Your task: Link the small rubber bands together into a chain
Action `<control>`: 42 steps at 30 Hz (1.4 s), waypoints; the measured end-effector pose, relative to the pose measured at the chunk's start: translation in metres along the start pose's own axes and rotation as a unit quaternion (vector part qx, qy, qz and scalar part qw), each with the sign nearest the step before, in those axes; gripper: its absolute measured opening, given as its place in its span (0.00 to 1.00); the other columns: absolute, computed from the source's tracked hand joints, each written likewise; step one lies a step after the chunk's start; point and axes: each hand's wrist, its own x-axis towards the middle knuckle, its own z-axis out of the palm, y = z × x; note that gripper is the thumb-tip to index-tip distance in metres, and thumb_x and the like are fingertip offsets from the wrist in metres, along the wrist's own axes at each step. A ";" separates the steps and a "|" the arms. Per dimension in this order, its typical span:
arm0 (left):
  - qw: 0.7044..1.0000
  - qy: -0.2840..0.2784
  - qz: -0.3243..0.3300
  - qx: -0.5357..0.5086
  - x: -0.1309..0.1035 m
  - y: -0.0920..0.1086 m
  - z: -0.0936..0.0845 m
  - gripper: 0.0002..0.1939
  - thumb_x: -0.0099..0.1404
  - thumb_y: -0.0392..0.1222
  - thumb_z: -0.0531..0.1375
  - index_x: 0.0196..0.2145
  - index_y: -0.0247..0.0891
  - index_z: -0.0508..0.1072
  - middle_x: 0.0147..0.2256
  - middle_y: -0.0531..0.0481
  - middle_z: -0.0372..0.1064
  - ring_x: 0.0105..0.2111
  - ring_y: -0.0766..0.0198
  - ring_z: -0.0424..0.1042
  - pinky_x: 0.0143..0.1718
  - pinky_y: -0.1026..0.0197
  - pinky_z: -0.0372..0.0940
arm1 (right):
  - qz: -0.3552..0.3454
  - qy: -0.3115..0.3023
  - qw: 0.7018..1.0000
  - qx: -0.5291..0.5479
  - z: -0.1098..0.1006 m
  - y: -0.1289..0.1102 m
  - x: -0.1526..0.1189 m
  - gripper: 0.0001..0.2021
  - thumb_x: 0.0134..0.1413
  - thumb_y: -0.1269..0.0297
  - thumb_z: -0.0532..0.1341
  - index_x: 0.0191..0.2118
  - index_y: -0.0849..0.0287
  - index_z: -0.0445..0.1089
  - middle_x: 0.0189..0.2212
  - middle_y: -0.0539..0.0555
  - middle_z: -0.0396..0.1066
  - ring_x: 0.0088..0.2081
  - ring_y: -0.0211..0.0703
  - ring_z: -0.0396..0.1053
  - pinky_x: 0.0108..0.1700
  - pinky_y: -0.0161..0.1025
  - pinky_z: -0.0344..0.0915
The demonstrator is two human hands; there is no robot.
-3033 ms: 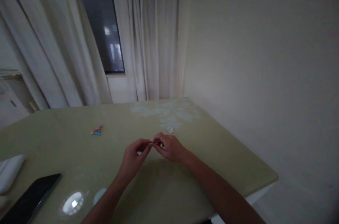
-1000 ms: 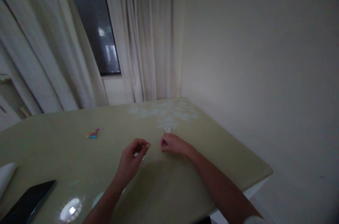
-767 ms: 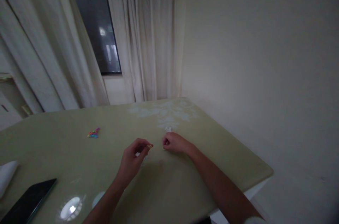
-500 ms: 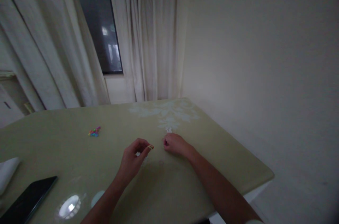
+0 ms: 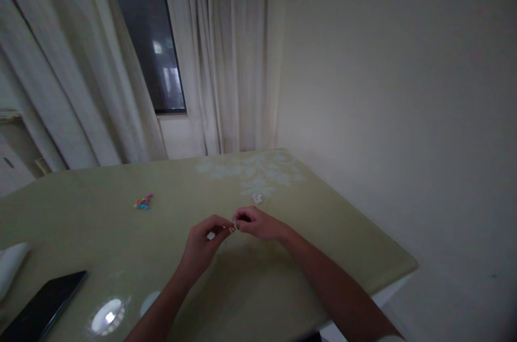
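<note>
Near the middle of the table (image 5: 100, 234), my left hand (image 5: 207, 239) pinches a small pale, ring-like piece (image 5: 233, 228) between thumb and fingertips. The fingers of my right hand (image 5: 256, 223) are closed at the same piece, touching it from the right; whether they hold something of their own is too small to tell. Just beyond my right hand lies a little cluster of white pieces (image 5: 257, 198). Farther left sits a small heap of multicoloured pieces (image 5: 143, 202).
A black tablet-like device (image 5: 44, 304) lies at the lower left, with a white object (image 5: 12, 266) behind it. A clear round dish (image 5: 108, 317) and a pale disc (image 5: 149, 303) are near my left forearm. The wall (image 5: 383, 116) borders the table's right side.
My right hand has moved left from beside the white pieces, and its fingertips now meet those of my left hand. The white pieces show more fully. My left hand has barely moved.
</note>
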 end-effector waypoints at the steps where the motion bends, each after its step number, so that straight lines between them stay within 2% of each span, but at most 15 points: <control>1: 1.000 -0.004 0.000 -0.005 0.000 0.000 0.000 0.05 0.61 0.45 0.68 0.32 0.43 0.82 0.29 0.51 0.79 0.29 0.62 0.74 0.32 0.64 0.67 | 0.000 -0.003 1.000 0.024 0.002 -0.001 0.000 0.05 0.61 0.65 0.61 0.36 0.60 0.69 0.27 0.45 0.62 0.30 0.36 0.58 0.32 0.33 0.55; 5: 1.000 -0.016 0.015 -0.019 0.001 -0.001 0.001 0.07 0.62 0.46 0.68 0.37 0.44 0.83 0.31 0.50 0.79 0.29 0.62 0.75 0.32 0.64 0.68 | 0.007 -0.002 0.996 0.084 0.007 0.000 0.001 0.10 0.57 0.59 0.66 0.36 0.60 0.71 0.28 0.45 0.64 0.30 0.35 0.59 0.33 0.33 0.54; 8: 0.999 -0.012 0.031 -0.007 0.001 0.001 -0.001 0.07 0.63 0.47 0.68 0.35 0.42 0.83 0.29 0.50 0.76 0.28 0.63 0.73 0.30 0.65 0.66 | -0.009 0.004 0.992 0.124 0.006 0.002 0.002 0.15 0.54 0.53 0.69 0.36 0.61 0.73 0.28 0.46 0.67 0.30 0.36 0.61 0.35 0.34 0.56; 12: 0.999 -0.019 -0.015 0.029 0.005 0.001 -0.015 0.09 0.66 0.49 0.64 0.36 0.42 0.79 0.29 0.51 0.76 0.29 0.61 0.74 0.31 0.64 0.67 | -0.013 0.052 0.991 0.121 0.002 0.002 0.005 0.18 0.53 0.49 0.70 0.35 0.61 0.76 0.28 0.48 0.70 0.31 0.37 0.64 0.37 0.36 0.59; 14: 0.997 -0.035 -0.024 0.060 0.009 -0.003 -0.024 0.09 0.67 0.49 0.62 0.36 0.42 0.78 0.31 0.50 0.78 0.30 0.60 0.76 0.33 0.62 0.69 | -0.004 0.092 0.992 0.086 -0.005 0.003 0.006 0.16 0.54 0.51 0.70 0.35 0.61 0.76 0.27 0.48 0.70 0.31 0.37 0.64 0.36 0.36 0.59; 16: 0.991 -0.048 -0.007 0.124 0.011 -0.008 -0.033 0.09 0.67 0.47 0.60 0.35 0.43 0.79 0.33 0.49 0.80 0.33 0.58 0.77 0.36 0.60 0.70 | 0.005 0.126 0.991 0.042 -0.014 0.006 0.007 0.13 0.57 0.55 0.69 0.35 0.62 0.76 0.28 0.49 0.70 0.30 0.37 0.64 0.35 0.35 0.59; 19: 0.968 -0.096 0.023 0.232 0.010 -0.013 -0.039 0.11 0.68 0.43 0.57 0.37 0.43 0.80 0.37 0.46 0.81 0.37 0.55 0.78 0.42 0.57 0.69 | 0.021 0.149 0.988 -0.037 -0.034 0.015 0.005 0.08 0.59 0.62 0.66 0.36 0.62 0.77 0.28 0.50 0.71 0.31 0.37 0.65 0.35 0.34 0.60; 23: 0.926 -0.196 0.034 0.320 0.007 -0.009 -0.039 0.15 0.71 0.37 0.52 0.40 0.42 0.81 0.41 0.44 0.79 0.42 0.56 0.76 0.46 0.56 0.67 | 0.085 0.093 0.975 -0.184 -0.058 0.027 -0.006 0.02 0.54 0.70 0.69 0.33 0.62 0.79 0.27 0.50 0.73 0.29 0.37 0.67 0.33 0.32 0.59; 27: 0.902 -0.242 0.063 0.352 0.006 -0.006 -0.037 0.17 0.73 0.33 0.51 0.39 0.42 0.80 0.39 0.46 0.76 0.41 0.57 0.73 0.44 0.58 0.64 | 0.118 0.040 0.960 -0.253 -0.067 0.031 -0.014 0.04 0.50 0.75 0.69 0.33 0.61 0.80 0.26 0.50 0.75 0.29 0.37 0.68 0.32 0.32 0.58; 31: 0.886 -0.256 0.072 0.379 0.005 -0.009 -0.036 0.16 0.72 0.30 0.52 0.39 0.41 0.79 0.38 0.47 0.74 0.41 0.56 0.72 0.44 0.57 0.63 | 0.109 0.021 0.967 -0.228 -0.054 0.025 -0.011 0.04 0.50 0.74 0.70 0.34 0.61 0.81 0.26 0.49 0.74 0.28 0.36 0.68 0.31 0.31 0.58; 33: 0.881 -0.259 0.073 0.389 0.005 -0.011 -0.035 0.15 0.70 0.29 0.53 0.40 0.41 0.78 0.39 0.47 0.73 0.42 0.56 0.72 0.45 0.57 0.63 | 0.081 -0.005 0.974 -0.210 -0.043 0.020 -0.008 0.05 0.51 0.69 0.72 0.35 0.61 0.81 0.26 0.48 0.72 0.28 0.35 0.66 0.30 0.31 0.57; 36: 0.876 -0.266 0.074 0.395 0.004 -0.012 -0.035 0.15 0.68 0.27 0.55 0.42 0.41 0.79 0.39 0.47 0.73 0.43 0.55 0.72 0.45 0.57 0.63 | 0.042 -0.057 0.975 -0.209 -0.025 0.016 -0.004 0.12 0.49 0.59 0.74 0.37 0.60 0.81 0.25 0.47 0.70 0.27 0.35 0.65 0.30 0.31 0.57; 39: 0.875 -0.269 0.072 0.396 0.005 -0.013 -0.035 0.16 0.67 0.26 0.55 0.43 0.42 0.79 0.39 0.47 0.73 0.42 0.55 0.73 0.45 0.57 0.63 | 0.046 -0.096 0.971 -0.213 -0.014 0.017 -0.003 0.10 0.48 0.62 0.74 0.36 0.61 0.81 0.26 0.47 0.71 0.28 0.35 0.66 0.31 0.31 0.58; 42: 0.874 -0.266 0.075 0.399 0.004 -0.015 -0.034 0.16 0.69 0.27 0.54 0.42 0.42 0.79 0.40 0.47 0.73 0.42 0.56 0.72 0.45 0.57 0.62 | 0.053 -0.103 0.967 -0.229 -0.007 0.016 -0.004 0.06 0.52 0.66 0.70 0.36 0.61 0.80 0.26 0.47 0.72 0.27 0.35 0.66 0.30 0.30 0.58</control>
